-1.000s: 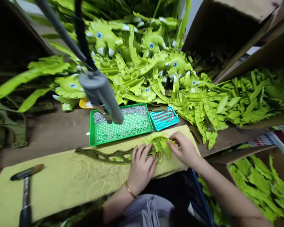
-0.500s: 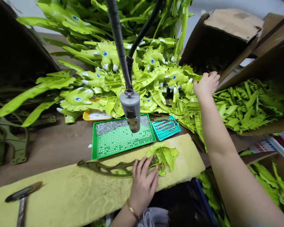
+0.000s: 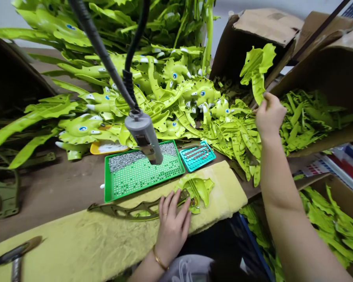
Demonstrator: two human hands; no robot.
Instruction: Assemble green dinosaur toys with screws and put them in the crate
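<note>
At the upper right, my right hand (image 3: 270, 115) is closed around the lower end of a lime-green plastic toy part (image 3: 257, 72) with frilled, wing-like edges, holding it upright in the air. My left hand (image 3: 172, 223) lies with fingers stretched and slightly apart over the right end of a long olive slotted plastic piece (image 3: 129, 210). That end overlaps a green dinosaur-head shell (image 3: 198, 188), hollow side up, on the yellow padded cloth (image 3: 85, 243). A small metallic bit shows in the shell beside my fingertips.
An electric screwdriver (image 3: 144, 137) hangs over a green perforated tray (image 3: 107, 184) of screws. Beside it is a turquoise tray (image 3: 197, 159) of small round pieces. A hammer (image 3: 16, 258) lies left. Green toy parts (image 3: 176, 90) pile behind; cardboard boxes (image 3: 264, 25) stand right.
My right hand has come away from the box area, now with the frilled green part raised in it. My left hand stays on the olive piece. The whole view has shifted slightly.
</note>
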